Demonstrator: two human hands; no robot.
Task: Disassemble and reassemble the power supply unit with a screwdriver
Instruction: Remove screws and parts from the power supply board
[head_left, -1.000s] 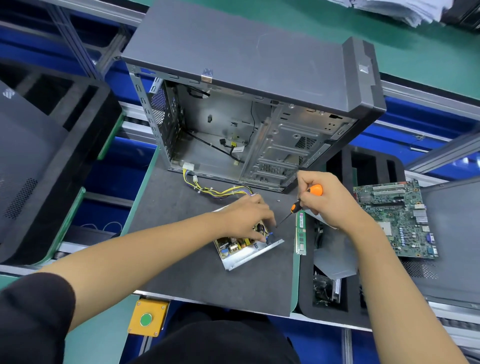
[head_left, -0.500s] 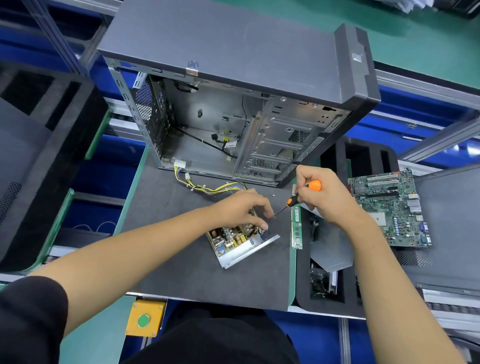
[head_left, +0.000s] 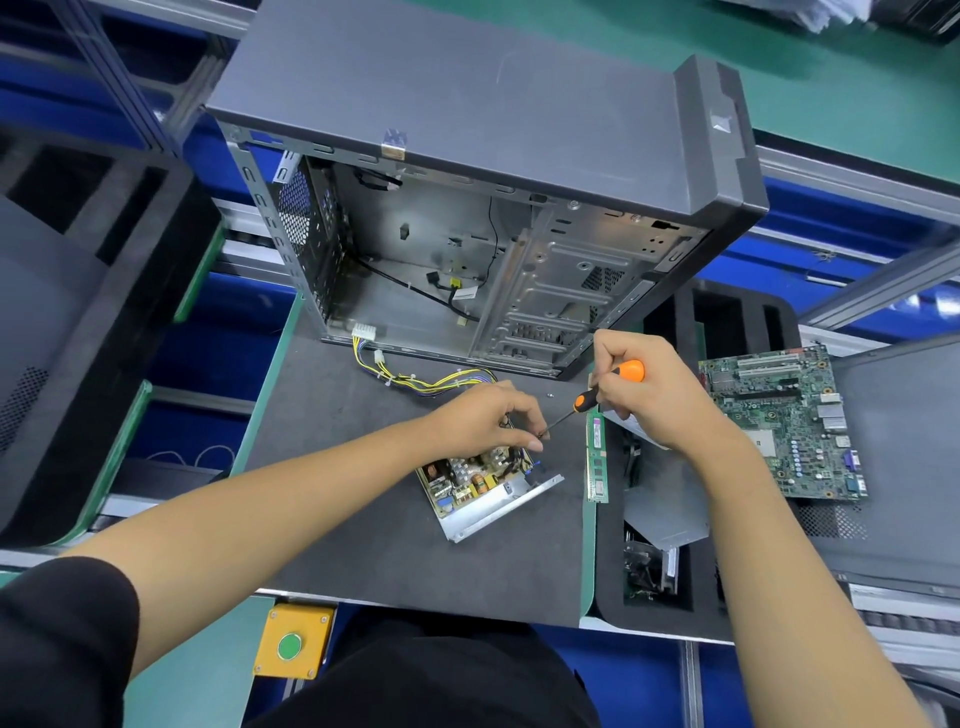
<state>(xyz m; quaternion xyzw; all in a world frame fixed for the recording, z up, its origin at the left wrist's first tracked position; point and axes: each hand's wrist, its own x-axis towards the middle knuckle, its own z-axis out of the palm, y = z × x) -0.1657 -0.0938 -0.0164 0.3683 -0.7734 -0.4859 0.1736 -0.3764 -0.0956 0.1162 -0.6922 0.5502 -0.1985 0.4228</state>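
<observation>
The opened power supply unit (head_left: 480, 488) lies on the dark mat (head_left: 363, 545), its circuit board bare inside a silver metal tray. Its yellow cable bundle (head_left: 415, 379) runs back toward the case. My left hand (head_left: 488, 421) rests on the unit's far end with fingers curled on its top edge. My right hand (head_left: 649, 400) grips an orange and black screwdriver (head_left: 602, 389). The thin shaft slants down left, and its tip meets the unit right by my left fingertips. What the tip touches is hidden.
An open grey computer case (head_left: 493, 208) stands behind the mat. A green memory stick (head_left: 596, 457) lies at the mat's right edge. A motherboard (head_left: 784, 421) sits to the right, over a black foam tray (head_left: 665, 571) holding parts. A yellow button box (head_left: 293, 644) is near me.
The screwdriver tip has lifted a little and come closer to my left fingertips at the unit's far end. The view shifted slightly; both hands stay over the unit.
</observation>
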